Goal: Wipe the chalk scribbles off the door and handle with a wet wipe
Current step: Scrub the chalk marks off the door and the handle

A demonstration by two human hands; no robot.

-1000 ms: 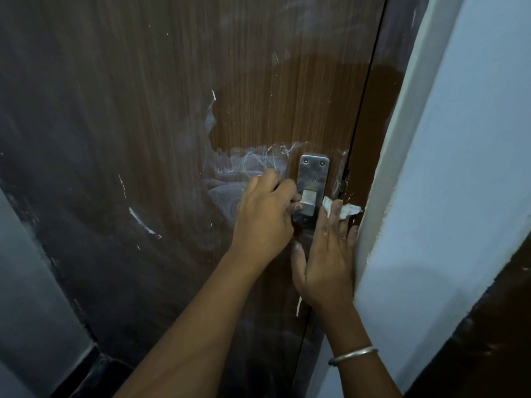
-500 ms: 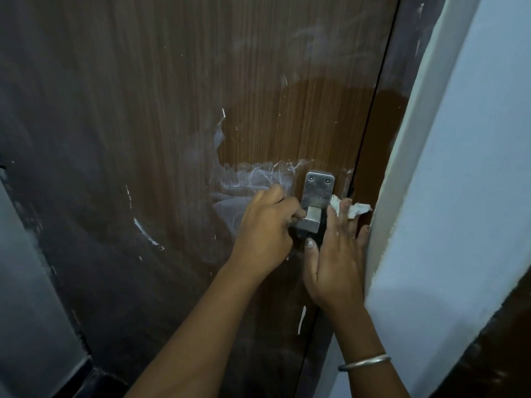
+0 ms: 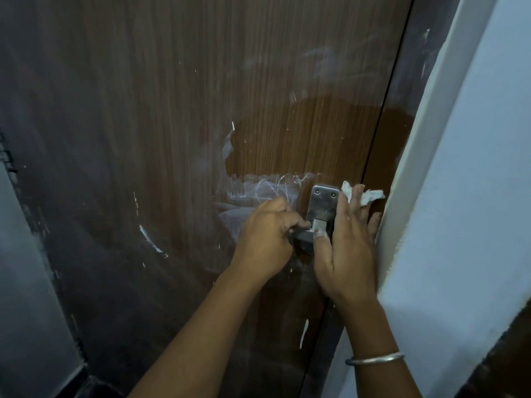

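Observation:
A brown wood-grain door [image 3: 301, 133] fills the view, with white chalk scribbles [image 3: 267, 188] left of its metal handle plate [image 3: 323, 202]. My left hand [image 3: 265, 242] grips the dark lever of the handle [image 3: 301, 241], fingers curled round it. My right hand [image 3: 344, 248] presses a crumpled white wet wipe [image 3: 365, 195] against the door at the plate's right edge, fingers pointing up, with the wipe sticking out past the fingertips. A darker wiped patch lies above the handle.
A white wall edge [image 3: 459, 196] runs down the right side, close against my right hand. Loose chalk strokes [image 3: 149, 239] mark the door's lower left, and one streak [image 3: 304, 334] sits below the handle. A grey wall [image 3: 26, 282] stands at the far left.
My right hand has slid upward along the plate's right side with the wipe. My left hand stays on the lever. The camera has moved closer and slightly up.

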